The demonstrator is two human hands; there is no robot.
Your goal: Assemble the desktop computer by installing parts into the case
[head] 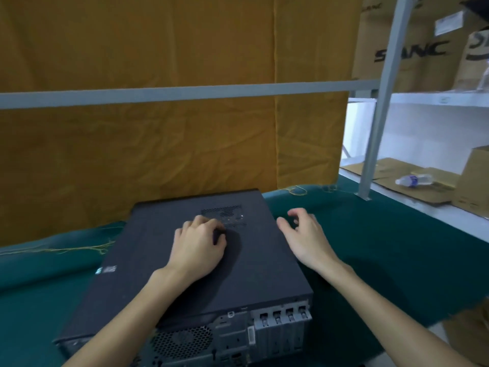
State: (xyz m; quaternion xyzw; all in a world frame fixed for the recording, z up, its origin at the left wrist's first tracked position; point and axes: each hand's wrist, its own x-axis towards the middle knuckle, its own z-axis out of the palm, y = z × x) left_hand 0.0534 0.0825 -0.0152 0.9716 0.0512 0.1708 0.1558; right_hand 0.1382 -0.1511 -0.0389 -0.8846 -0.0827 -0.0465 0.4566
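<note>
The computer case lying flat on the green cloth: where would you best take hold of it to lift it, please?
Probably by its two long side edges, one hand from each side: the computer case lies flat and wide. The left hand rests on top; the right hand hovers beside the right edge.

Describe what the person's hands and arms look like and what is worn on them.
Both arms are bare from the frame edge to the wrist; no sleeves show. The left hand and right hand wear no gloves, and no rings, watch or bracelets are visible. Nails look short and unpainted.
</note>
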